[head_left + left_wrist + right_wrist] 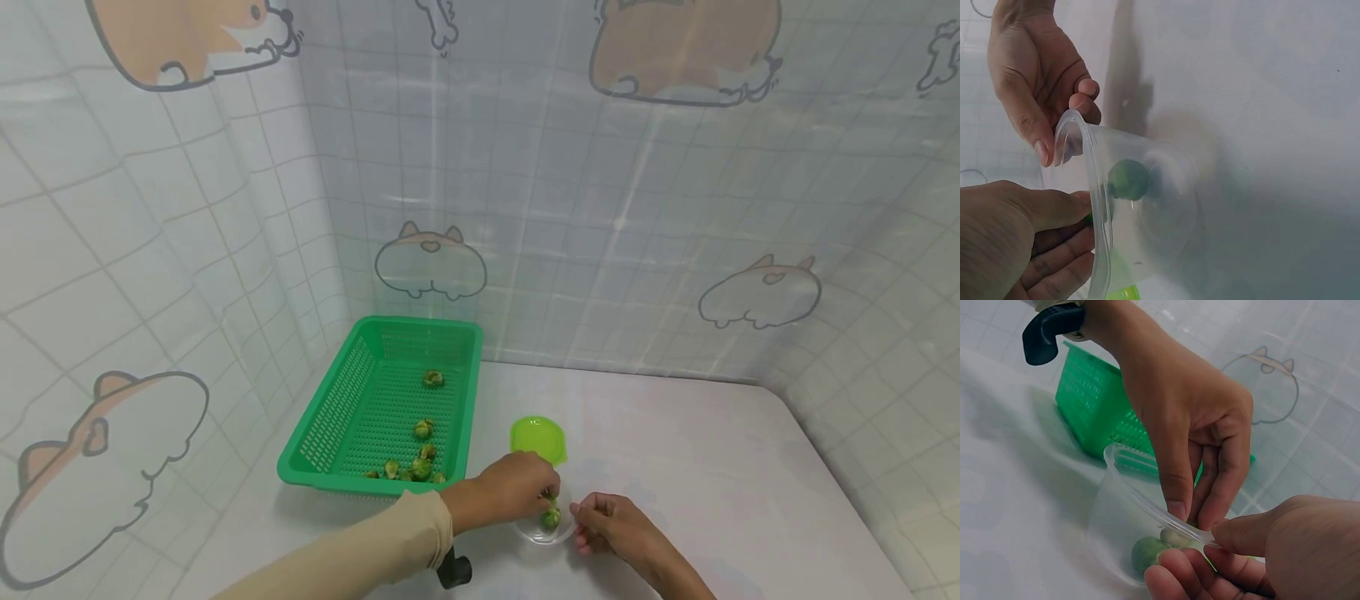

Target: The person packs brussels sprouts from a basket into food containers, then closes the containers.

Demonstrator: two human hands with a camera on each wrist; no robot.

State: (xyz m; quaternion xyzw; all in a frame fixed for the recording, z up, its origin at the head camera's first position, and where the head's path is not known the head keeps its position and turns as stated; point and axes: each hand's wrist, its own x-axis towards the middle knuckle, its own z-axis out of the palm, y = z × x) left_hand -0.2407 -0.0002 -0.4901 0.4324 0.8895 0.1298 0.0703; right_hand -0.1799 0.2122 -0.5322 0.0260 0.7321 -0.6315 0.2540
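The container point(1141, 212) has the counter point(690, 475) beneath it. One Brussels sprout point(551, 520) lies inside the container; a second sprout point(1175, 537) is at the left hand's fingertips, within its mouth. The left hand point(513, 485) reaches in over the container's left side, and the right hand point(615, 527) is at its right rim. Just behind the container lies a lid point(537, 438). Left of the container and farther back is a basket point(472, 392), with clustered sprouts point(421, 468) in the end nearer the container. Well behind the container rises a wall point(585, 250).
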